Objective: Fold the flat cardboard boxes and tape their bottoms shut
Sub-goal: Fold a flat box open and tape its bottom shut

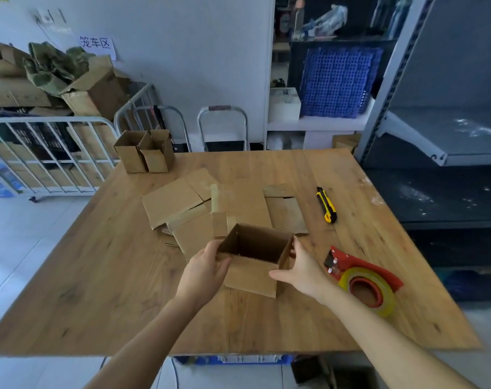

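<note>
Wooden counter (98, 276): two folded boxes (144, 153) stand at the back and flat boxes (177, 203) wait. The left hand (207, 265) and right hand (302, 266) clasp an opened box (252, 273); its taping likely remains.

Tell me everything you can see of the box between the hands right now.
The box is plain brown corrugated cardboard, opened into a square shape and standing upright on the wooden table. Its top is open; the inside is dark, so the bottom's state cannot be told. The left hand grips its near left corner; the right hand holds its right wall, thumb on the front face. Flat cardboard lies just behind it.
</note>
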`<action>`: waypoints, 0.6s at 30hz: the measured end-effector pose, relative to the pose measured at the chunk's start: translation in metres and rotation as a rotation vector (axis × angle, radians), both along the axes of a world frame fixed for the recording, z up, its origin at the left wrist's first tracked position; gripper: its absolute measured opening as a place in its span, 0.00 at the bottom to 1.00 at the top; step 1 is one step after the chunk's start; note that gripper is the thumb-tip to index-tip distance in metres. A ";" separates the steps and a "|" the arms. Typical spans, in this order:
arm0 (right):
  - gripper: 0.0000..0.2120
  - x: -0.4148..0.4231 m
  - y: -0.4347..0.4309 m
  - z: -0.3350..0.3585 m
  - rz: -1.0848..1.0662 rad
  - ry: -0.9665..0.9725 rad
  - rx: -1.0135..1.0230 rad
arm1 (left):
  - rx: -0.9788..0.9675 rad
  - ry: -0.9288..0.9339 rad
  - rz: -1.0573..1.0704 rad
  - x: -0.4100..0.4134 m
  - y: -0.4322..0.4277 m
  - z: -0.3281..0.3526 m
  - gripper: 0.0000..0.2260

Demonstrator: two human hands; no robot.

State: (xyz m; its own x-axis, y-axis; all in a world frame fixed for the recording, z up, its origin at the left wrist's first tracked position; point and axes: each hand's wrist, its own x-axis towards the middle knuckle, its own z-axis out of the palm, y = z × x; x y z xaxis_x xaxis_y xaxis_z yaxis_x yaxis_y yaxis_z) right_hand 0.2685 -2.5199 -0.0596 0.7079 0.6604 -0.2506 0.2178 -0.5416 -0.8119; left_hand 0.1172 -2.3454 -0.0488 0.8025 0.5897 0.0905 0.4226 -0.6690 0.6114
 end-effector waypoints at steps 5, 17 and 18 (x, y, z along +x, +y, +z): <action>0.44 0.010 -0.004 0.009 0.097 0.014 -0.041 | 0.051 0.076 -0.077 -0.005 0.006 0.005 0.14; 0.54 0.019 -0.004 0.014 0.134 0.032 -0.061 | -0.285 -0.078 -0.013 0.005 0.009 0.012 0.08; 0.55 0.020 -0.004 0.013 0.139 0.032 -0.065 | -0.341 -0.113 0.025 0.008 0.010 0.011 0.10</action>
State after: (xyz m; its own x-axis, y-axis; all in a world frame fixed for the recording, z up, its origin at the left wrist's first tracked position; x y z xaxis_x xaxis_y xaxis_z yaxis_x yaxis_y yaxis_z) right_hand 0.2888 -2.5243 -0.0462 0.6015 0.7333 -0.3170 0.2689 -0.5595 -0.7840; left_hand 0.1248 -2.3358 -0.0383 0.7836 0.6206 -0.0279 0.3536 -0.4087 0.8414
